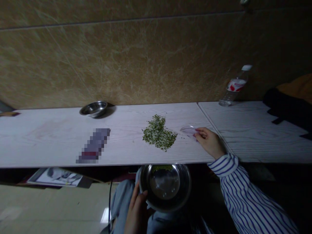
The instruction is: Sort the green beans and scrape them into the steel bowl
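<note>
Below the table's front edge, my left hand (138, 203) grips the left rim of a steel bowl (185, 191). Some green bits lie inside that bowl at its far side. My right hand (208, 140) pinches a clear, thin, curved piece of plastic (187, 130), which looks like a small transparent dish or lid, just over the tabletop. Left of it, a loose pile of small green beans or seeds (158, 133) is spread on the white wood-grain table (126, 143). A few stray bits lie between the pile and the clear plastic piece.
A smaller steel bowl (95, 110) stands tilted near the wall at the left. In front of it lies a blurred-out flat object (95, 144). At the back right are a plastic bottle (234, 87) and dark fabric (287, 100). A box (60, 177) sits beneath the table.
</note>
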`<state>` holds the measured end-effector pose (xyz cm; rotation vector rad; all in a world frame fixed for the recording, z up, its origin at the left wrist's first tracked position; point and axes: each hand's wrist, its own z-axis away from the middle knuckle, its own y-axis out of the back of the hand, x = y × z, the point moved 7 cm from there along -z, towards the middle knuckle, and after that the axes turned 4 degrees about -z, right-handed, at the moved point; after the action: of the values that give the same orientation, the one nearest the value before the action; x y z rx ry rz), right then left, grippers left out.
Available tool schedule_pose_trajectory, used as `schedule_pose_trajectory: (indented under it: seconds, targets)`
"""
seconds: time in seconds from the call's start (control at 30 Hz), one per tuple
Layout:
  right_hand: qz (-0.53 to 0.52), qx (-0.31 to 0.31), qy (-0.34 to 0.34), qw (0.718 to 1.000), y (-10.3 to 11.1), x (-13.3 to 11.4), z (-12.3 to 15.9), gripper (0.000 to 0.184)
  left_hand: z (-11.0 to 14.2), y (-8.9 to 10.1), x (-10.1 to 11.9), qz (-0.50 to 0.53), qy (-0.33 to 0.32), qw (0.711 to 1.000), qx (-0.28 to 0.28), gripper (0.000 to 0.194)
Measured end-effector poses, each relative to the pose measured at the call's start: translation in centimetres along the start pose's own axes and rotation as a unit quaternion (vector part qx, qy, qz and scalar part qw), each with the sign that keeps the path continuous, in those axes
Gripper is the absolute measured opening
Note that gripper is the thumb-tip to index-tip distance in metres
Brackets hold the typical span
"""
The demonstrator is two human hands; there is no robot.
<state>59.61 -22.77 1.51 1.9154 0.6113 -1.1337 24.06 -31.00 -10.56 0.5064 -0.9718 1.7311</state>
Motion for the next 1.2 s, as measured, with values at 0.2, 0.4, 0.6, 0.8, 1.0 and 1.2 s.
schedule_pose_trajectory:
  seconds: [0.2,0.4,0.6,0.8,1.0,1.2]
  targets:
    - [-0.042,-0.032,-0.005,0.999,-0.7,0.5,-0.1,0.025,0.1,-0.4,-0.1,0.021,0.013,1.000,0.016,0.089]
    - [-0.072,-0.053,-0.009,0.996,-1.1,0.2,0.2,0.024,-0.3,-0.4,-0.3,0.030,0.021,0.999,0.012,0.087]
    - [-0.093,-0.068,-0.014,0.993,-1.4,-0.1,0.7,0.024,0.4,-1.0,0.1,0.034,0.008,0.999,-0.002,0.080]
    - [-0.106,-0.076,-0.022,0.991,-1.7,-0.4,1.1,0.028,0.5,-0.9,0.2,0.029,0.006,0.999,0.012,0.077]
    - [-0.112,-0.091,-0.027,0.989,-2.9,-1.1,1.6,0.027,0.6,-0.8,0.3,0.013,0.000,1.000,0.011,0.076]
    - [-0.117,-0.111,-0.037,0.986,-3.8,-1.4,2.2,0.029,0.6,-0.9,0.5,0.021,-0.006,1.000,0.009,0.072]
